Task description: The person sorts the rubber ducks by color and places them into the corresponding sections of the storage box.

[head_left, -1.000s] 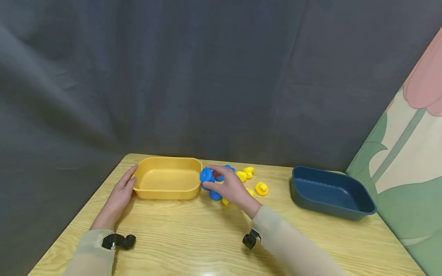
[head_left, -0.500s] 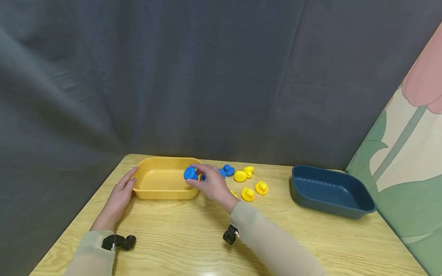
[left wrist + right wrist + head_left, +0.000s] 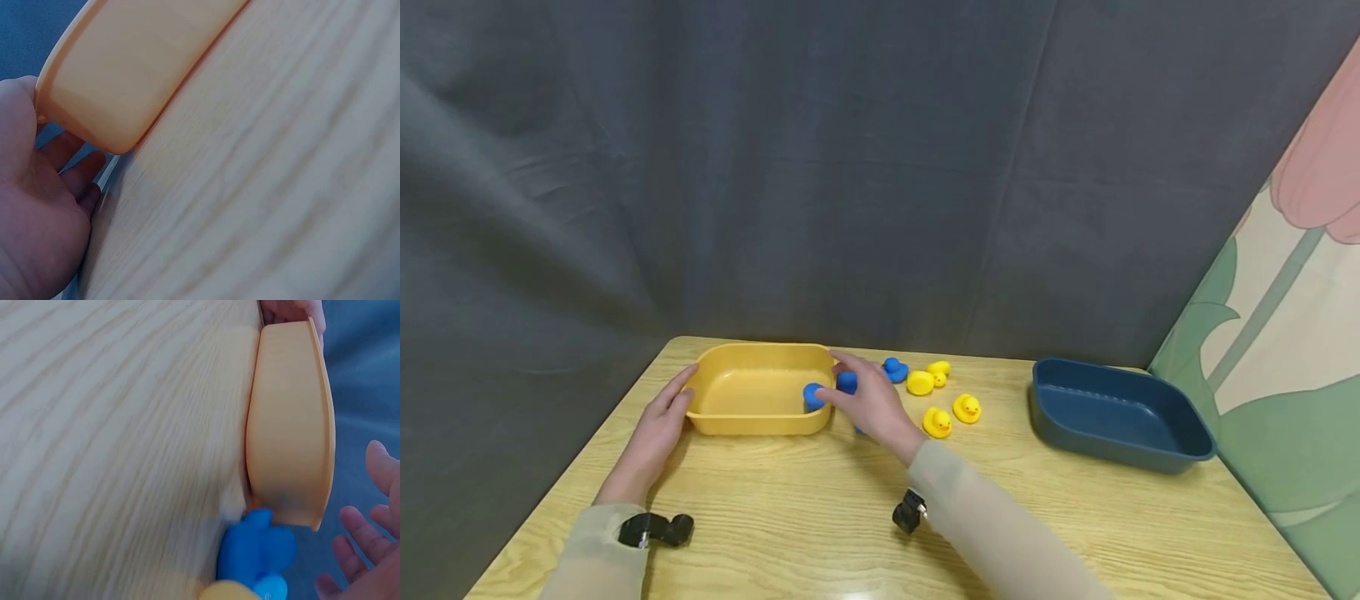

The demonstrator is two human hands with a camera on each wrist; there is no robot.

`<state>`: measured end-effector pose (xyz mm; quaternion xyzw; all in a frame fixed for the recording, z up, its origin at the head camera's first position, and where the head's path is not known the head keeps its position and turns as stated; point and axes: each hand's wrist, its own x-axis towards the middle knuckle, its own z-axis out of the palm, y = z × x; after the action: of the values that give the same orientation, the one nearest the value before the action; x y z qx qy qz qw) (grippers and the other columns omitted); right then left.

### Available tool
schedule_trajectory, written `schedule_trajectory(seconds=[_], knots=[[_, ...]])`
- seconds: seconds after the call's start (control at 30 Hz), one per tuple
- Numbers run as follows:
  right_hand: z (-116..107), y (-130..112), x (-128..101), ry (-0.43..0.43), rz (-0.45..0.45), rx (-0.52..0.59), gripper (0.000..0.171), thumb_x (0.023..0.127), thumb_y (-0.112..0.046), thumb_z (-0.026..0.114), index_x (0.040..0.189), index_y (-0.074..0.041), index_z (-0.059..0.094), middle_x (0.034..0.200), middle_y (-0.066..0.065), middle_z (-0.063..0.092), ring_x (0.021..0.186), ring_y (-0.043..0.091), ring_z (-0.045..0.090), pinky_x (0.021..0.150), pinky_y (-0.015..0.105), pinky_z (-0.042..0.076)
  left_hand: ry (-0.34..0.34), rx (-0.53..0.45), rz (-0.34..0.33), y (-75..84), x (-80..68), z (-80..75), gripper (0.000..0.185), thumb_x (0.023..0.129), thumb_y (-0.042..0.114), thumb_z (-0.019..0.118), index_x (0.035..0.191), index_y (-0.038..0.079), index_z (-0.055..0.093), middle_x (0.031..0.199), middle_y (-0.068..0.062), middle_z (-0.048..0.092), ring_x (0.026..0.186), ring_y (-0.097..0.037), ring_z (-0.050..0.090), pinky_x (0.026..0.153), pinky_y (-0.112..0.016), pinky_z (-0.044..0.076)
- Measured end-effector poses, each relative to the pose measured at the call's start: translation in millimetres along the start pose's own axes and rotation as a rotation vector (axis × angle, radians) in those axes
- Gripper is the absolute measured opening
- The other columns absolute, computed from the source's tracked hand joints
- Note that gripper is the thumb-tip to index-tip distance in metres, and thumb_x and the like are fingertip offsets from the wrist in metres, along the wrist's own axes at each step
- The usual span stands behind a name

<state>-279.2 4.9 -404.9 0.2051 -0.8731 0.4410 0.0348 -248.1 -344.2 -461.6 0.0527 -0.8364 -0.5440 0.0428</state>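
In the head view, a blue rubber duck (image 3: 813, 397) is inside the right end of the yellow tub (image 3: 756, 426). Over that end is my right hand (image 3: 872, 403), its thumb overlapping the duck; the right wrist view shows the fingers (image 3: 359, 534) spread apart with nothing between them. My left hand (image 3: 661, 418) holds the tub's left end, thumb at the rim and fingers along the outside wall. More blue ducks (image 3: 895, 370) lie right of the tub, partly hidden by my right hand. Several yellow rubber ducks (image 3: 937, 422) lie farther right.
A dark blue tub (image 3: 1120, 417) stands at the table's right side. A grey curtain (image 3: 880, 175) hangs behind the wooden table (image 3: 790, 517), and a floral cloth (image 3: 1285, 333) hangs at the right.
My right hand has carried a blue duck leftward from the pile to the yellow tub, let it go inside, and drawn back slightly right. The left hand has stayed on the tub.
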Motion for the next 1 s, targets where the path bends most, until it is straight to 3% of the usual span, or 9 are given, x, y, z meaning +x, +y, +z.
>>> schedule_trajectory(seconds=[0.27, 0.57, 1.0], knots=[[-24.0, 11.3, -8.3, -0.006, 0.038, -0.017, 0.072, 0.101, -0.031, 0.085, 0.164, -0.014, 0.055, 0.148, 0.011, 0.067, 0.14, 0.036, 0.059, 0.119, 0.054, 0.048, -0.004, 0.003, -0.004, 0.0, -0.4, -4.2, 0.062, 0.121, 0.042, 0.032, 0.179, 0.027, 0.016, 0.185, -0.013, 0.006, 0.169, -0.041, 0.002, 0.134, -0.065, 0.007], [-43.7, 28.4, -24.7, -0.015, -0.006, -0.024, 0.07, 0.1, -0.028, 0.086, 0.161, -0.011, 0.057, 0.148, 0.014, 0.066, 0.138, 0.037, 0.062, 0.117, 0.056, 0.049, -0.004, -0.018, -0.012, -1.3, 0.7, -3.3, 0.062, 0.121, 0.041, 0.033, 0.179, 0.027, 0.017, 0.185, -0.013, 0.007, 0.169, -0.04, 0.003, 0.134, -0.065, 0.008], [-41.7, 40.8, -37.0, -0.08, 0.01, -0.056, 0.074, 0.098, -0.029, 0.088, 0.161, -0.009, 0.057, 0.154, 0.013, 0.064, 0.138, 0.036, 0.061, 0.113, 0.056, 0.052, -0.009, -0.016, -0.002, -0.5, -0.6, -2.4, 0.062, 0.121, 0.04, 0.033, 0.179, 0.026, 0.017, 0.185, -0.013, 0.007, 0.169, -0.04, 0.003, 0.134, -0.065, 0.008]])
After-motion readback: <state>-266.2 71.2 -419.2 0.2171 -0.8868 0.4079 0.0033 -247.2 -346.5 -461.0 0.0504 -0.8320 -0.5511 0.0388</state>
